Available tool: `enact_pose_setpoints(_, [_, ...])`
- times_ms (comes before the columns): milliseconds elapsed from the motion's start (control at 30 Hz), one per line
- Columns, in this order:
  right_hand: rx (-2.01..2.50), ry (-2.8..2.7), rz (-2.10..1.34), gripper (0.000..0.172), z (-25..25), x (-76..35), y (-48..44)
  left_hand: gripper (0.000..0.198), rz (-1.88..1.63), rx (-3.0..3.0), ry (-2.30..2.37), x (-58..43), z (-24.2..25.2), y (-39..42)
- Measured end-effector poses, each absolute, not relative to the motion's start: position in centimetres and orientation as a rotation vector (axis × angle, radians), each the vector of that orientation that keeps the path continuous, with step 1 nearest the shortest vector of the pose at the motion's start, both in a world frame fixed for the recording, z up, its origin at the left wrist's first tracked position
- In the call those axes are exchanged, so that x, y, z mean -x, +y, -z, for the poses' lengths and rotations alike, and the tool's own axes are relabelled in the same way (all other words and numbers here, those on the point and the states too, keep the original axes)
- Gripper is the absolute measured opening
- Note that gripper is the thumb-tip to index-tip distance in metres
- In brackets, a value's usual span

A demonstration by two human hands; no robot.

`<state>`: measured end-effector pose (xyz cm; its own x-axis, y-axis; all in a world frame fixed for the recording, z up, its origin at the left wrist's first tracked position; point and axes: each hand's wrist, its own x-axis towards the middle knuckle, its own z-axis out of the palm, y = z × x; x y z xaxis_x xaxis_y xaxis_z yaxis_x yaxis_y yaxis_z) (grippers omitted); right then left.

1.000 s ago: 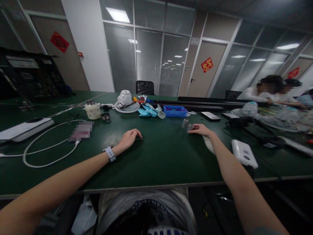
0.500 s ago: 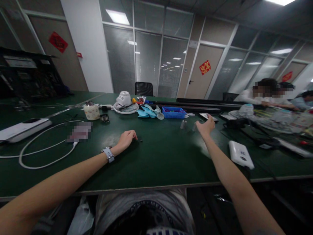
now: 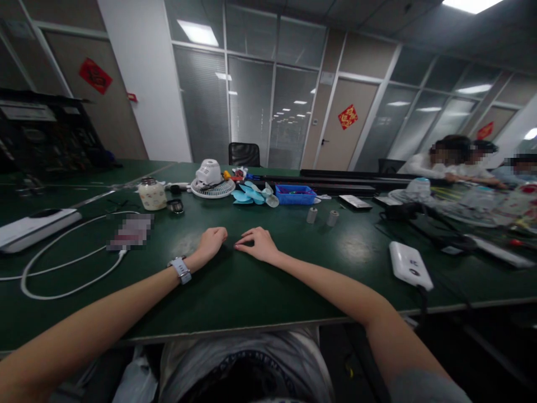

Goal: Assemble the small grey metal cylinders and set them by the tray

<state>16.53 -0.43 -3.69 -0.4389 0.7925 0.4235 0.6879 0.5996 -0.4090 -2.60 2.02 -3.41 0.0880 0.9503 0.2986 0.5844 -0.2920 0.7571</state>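
Note:
My left hand (image 3: 212,242), with a watch (image 3: 182,270) on the wrist, rests on the green table with its fingers curled. Whatever may be inside those fingers is hidden. Just to its right, my right hand (image 3: 260,246) reaches in low over the tabletop, thumb and fingertips brought together in a pinch. A tiny dark part seen at this spot earlier no longer shows; what the pinch holds is too small to make out. Two short silver cylinders, the left cylinder (image 3: 311,215) and the right cylinder (image 3: 333,218), stand upright beyond my right hand.
Farther back are a white fan body (image 3: 208,176), light-blue fan blades (image 3: 250,194) and a blue basket (image 3: 295,195). A cream jar (image 3: 151,194) and a cabled phone (image 3: 131,230) lie left. A white power bank (image 3: 410,265) sits right. People sit at far right.
My right hand has left the cylinders and come left and nearer, beside my left hand. The right cylinder now stands free on the table. My left hand has hardly moved.

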Motion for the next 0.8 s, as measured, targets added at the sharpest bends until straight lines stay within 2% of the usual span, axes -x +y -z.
enact_pose_setpoints(100, [1.149,-2.222,-0.187,0.02,2.7,-18.9,-0.6,0.024,-1.068,-1.923,1.515,2.7,3.4,2.0])
enact_pose_setpoints(200, [1.22,-2.094,0.004,0.02,1.0,-24.6,-0.2,0.025,-1.048,-1.916,1.517,2.7,3.5,2.1])
enact_pose_setpoints(400, [1.731,-1.477,0.47,0.029,-1.4,-37.9,2.4,0.025,-1.061,-1.928,1.508,2.6,3.5,2.0])
enact_pose_setpoints(567, [1.979,-1.306,0.491,0.029,0.0,-41.8,3.3,0.027,-1.035,-1.956,1.503,2.6,3.7,2.2])
enact_pose_setpoints(800, [2.071,-1.189,0.362,0.029,0.7,-42.7,3.6,0.027,-1.037,-1.948,1.486,2.5,3.6,2.0])
